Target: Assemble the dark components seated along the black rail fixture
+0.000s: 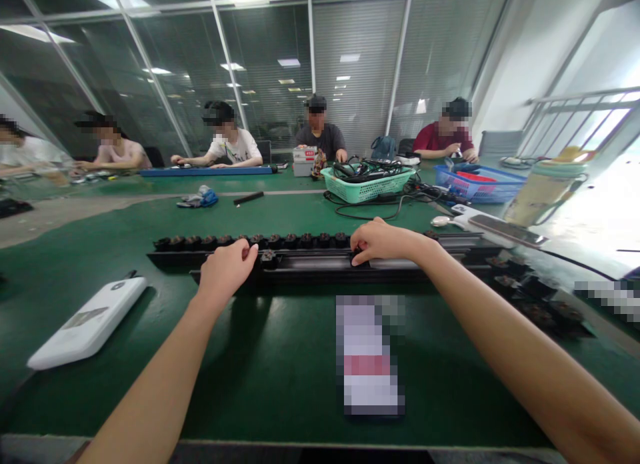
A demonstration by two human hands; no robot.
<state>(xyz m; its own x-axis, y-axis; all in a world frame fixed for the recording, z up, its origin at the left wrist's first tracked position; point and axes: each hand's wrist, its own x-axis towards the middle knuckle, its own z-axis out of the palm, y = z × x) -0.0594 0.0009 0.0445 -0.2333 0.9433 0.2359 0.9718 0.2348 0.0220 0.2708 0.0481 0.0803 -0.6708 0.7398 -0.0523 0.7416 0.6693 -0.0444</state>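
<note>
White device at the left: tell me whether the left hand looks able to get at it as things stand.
Probably yes: only green tabletop shows between the white device and the left hand, though that hand is at the nearer black rail.

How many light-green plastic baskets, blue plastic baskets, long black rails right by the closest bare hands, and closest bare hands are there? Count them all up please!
Light-green plastic basket: 1
Blue plastic basket: 1
Long black rails, front rail and back rail: 2
Closest bare hands, left hand and right hand: 2
Total: 6
</note>
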